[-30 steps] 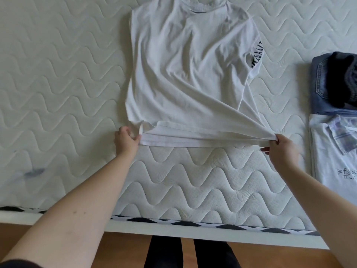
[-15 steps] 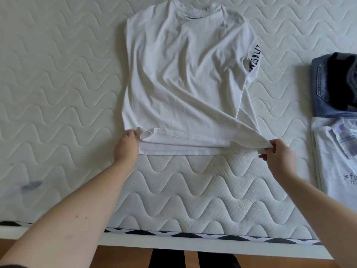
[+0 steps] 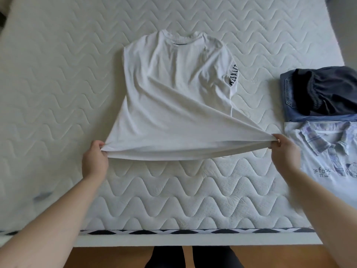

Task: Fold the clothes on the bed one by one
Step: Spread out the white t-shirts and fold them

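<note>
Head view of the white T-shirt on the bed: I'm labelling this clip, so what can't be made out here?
- White cotton T-shirt, head view: its black sleeve lettering curls round the edge, so the word is cut short.
- Left hand and right hand: fingertips hidden in the hem they pinch.
- Folded blue jeans: mostly covered by a dark garment, both cut off by the right edge.
- Pale collared shirt: print too small, cut off.

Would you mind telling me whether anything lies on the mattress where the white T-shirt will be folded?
Nothing visible does. The white T-shirt lies alone; the left hand and right hand pinch its hem corners, folded clothes apart at the right.
</note>
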The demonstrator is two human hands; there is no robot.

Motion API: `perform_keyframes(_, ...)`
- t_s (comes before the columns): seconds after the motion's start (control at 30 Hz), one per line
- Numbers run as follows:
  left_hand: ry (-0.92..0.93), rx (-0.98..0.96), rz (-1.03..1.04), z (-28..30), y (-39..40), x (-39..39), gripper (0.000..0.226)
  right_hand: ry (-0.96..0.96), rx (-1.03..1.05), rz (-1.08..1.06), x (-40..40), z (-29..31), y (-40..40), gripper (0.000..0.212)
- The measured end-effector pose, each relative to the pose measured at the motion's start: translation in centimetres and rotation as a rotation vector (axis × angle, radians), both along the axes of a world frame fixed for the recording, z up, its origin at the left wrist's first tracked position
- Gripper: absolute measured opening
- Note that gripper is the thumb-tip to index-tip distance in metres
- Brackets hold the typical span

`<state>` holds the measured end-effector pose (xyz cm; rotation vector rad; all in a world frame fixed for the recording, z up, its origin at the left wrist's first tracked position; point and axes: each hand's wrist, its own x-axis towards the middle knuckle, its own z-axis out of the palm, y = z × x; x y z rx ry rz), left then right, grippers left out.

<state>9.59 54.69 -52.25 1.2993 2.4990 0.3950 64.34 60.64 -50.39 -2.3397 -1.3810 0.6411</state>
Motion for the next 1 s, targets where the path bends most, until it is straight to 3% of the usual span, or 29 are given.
perform_keyframes(0.17, -0.106, 0.118, 0.012, 6.8, 1.1, -1.3, 0.028, 0.203, 0.115, -0.119, -0.2, 6.3, 0.5, 0.034)
perform_keyframes(0.3, -0.232, 0.202, 0.073, 11.9, 2.1, -1.7, 0.035, 0.541, 0.197, -0.341, 1.1, 10.9, 1.1, 0.031)
perform_keyframes(0.37, -0.238, 0.203, 0.071, 14.3, 2.2, -2.2, 0.036, 0.556, 0.178, -0.334, 2.0, 12.7, 0.8, 0.030)
perform_keyframes(0.63, -0.577, 0.387, 0.132, 23.7, 3.1, -1.4, 0.034, 0.546, 0.202, -0.358, 1.8, 20.6, -1.4, 0.024)
perform_keyframes(0.77, -0.665, 0.356, 0.128, 27.2, 4.3, -1.3, 0.038, 0.575, 0.236, -0.342, 1.4, 24.4, -1.4, 0.020)
perform_keyframes(0.9, -0.659, 0.402, 0.039, 33.1, 7.3, -1.8, 0.040, 0.808, 0.500, -0.534, 1.6, 29.5, 0.8, 0.022)
perform_keyframes(1.0, -0.695, 0.436, 0.001, 38.6, 10.1, -1.8, 0.036, 0.932, 0.551, -0.558, 1.4, 33.9, 3.0, 0.027)
